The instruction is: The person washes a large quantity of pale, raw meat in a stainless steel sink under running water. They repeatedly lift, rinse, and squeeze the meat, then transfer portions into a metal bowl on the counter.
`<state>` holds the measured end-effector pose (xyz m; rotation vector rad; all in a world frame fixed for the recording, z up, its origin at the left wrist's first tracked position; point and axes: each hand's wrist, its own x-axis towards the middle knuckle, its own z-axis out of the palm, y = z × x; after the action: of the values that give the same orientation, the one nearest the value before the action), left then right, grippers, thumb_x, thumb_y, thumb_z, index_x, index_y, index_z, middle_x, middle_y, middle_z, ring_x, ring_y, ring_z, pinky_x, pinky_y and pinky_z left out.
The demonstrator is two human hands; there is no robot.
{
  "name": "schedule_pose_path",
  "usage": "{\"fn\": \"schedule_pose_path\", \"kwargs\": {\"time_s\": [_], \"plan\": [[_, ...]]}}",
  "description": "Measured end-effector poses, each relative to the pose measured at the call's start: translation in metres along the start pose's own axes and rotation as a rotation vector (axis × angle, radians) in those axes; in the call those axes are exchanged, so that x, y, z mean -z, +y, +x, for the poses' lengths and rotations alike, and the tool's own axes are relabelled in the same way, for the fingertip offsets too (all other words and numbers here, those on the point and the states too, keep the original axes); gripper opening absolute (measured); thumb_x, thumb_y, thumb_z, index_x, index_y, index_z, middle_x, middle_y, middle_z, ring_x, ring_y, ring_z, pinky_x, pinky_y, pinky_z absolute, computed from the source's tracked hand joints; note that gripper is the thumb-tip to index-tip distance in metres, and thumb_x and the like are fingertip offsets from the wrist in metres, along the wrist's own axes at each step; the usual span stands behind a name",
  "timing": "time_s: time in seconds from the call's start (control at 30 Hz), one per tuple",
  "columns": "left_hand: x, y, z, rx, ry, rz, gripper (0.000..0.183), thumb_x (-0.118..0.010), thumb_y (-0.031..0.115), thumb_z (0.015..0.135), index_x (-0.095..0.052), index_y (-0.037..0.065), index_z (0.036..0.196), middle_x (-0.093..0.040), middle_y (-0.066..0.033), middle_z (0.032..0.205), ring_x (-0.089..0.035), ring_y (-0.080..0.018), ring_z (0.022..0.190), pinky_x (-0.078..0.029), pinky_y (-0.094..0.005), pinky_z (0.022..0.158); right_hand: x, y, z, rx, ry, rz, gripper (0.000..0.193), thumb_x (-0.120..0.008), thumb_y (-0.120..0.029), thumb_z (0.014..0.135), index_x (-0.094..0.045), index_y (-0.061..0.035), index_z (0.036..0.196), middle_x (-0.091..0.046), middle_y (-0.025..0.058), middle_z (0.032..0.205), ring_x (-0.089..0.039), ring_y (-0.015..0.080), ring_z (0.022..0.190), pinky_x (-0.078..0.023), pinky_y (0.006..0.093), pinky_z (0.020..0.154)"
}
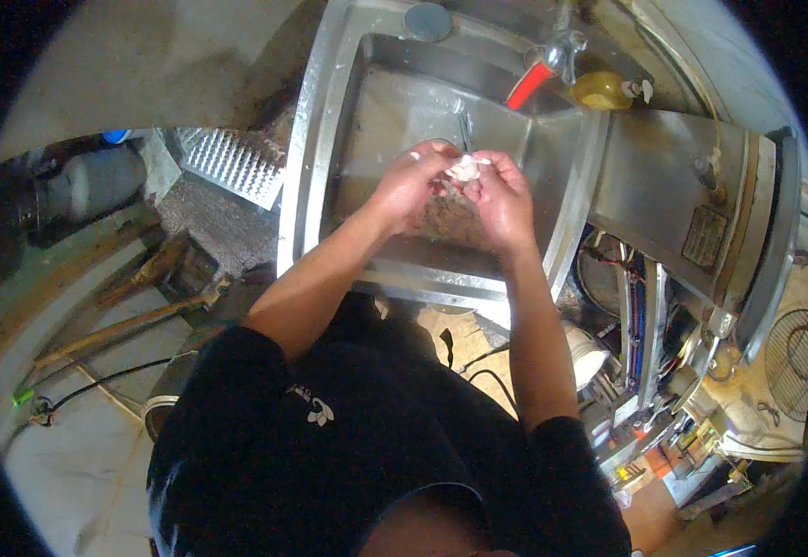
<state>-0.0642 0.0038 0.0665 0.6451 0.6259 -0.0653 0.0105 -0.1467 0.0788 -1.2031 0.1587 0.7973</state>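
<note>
Over the basin of a steel sink [297, 200], my left hand [407, 192] and my right hand [504, 202] meet with their fingertips together. Both are closed on a small, soft-looking whitish lump [465, 169], pinched between the fingers. Its kind I cannot make out. Beneath the hands lies a brownish mass [460, 223], partly hidden by them. Just beyond the fingers, a slim grey metal piece [464, 130] stands out of the basin.
A tap with a red spout [528, 85] reaches over the sink's far right corner, beside a yellowish bottle [601, 91]. Left of the sink sits a metal sheet with rows of bumps [234, 167]. A steel cabinet [655, 176] flanks the right side.
</note>
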Motion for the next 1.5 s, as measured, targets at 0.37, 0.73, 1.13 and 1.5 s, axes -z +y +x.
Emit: {"fn": "schedule_pose_path", "kwargs": {"time_s": [0.37, 0.73, 1.13, 1.5], "plan": [[0.012, -0.025, 0.01, -0.327, 0.052, 0.817, 0.02, -0.07, 0.019, 0.092, -0.068, 0.0, 0.098, -0.065, -0.0106, 0.077, -0.06, -0.0185, 0.074, -0.05, -0.0376, 0.071, 0.022, 0.033, 0.016, -0.2, 0.199, 0.495, 0.016, -0.056, -0.008, 0.103, -0.062, -0.007, 0.118, -0.067, 0.0089, 0.105, -0.065, 0.0232, 0.087, -0.052, 0.0338, 0.077], [0.002, -0.014, 0.006, -0.075, 0.023, 0.618, 0.021, -0.066, 0.017, 0.099, -0.07, 0.001, 0.11, -0.069, -0.0013, 0.093, -0.059, -0.0086, 0.085, -0.048, -0.0262, 0.074, 0.023, 0.021, 0.008, -0.118, 0.038, 0.05, 0.024, -0.066, -0.03, 0.103, -0.063, -0.0078, 0.112, -0.066, -0.0005, 0.094, -0.058, 0.0082, 0.08, -0.045, 0.0234, 0.067], [0.004, -0.021, 0.018, 0.14, 0.005, 0.016, 0.028, -0.048, 0.018, 0.103, -0.062, -0.003, 0.116, -0.068, -0.0132, 0.116, -0.065, -0.0244, 0.103, -0.05, -0.0382, 0.096, 0.007, 0.018, -0.002, 0.15, 0.168, -0.63, 0.019, -0.075, -0.014, 0.093, -0.062, -0.0041, 0.103, -0.065, 0.0014, 0.086, -0.059, 0.0084, 0.072, -0.049, 0.0254, 0.064], [0.011, -0.009, 0.025, 0.211, -0.358, -0.42, 0.035, -0.042, 0.027, 0.107, -0.061, 0.002, 0.123, -0.068, -0.0147, 0.123, -0.065, -0.0284, 0.112, -0.05, -0.0466, 0.101, -0.003, -0.03, -0.03, 0.358, -0.023, -0.575, 0.023, -0.073, -0.01, 0.096, -0.063, -0.0044, 0.116, -0.066, 0.0041, 0.103, -0.062, 0.0103, 0.09, -0.052, 0.0292, 0.078]]}}
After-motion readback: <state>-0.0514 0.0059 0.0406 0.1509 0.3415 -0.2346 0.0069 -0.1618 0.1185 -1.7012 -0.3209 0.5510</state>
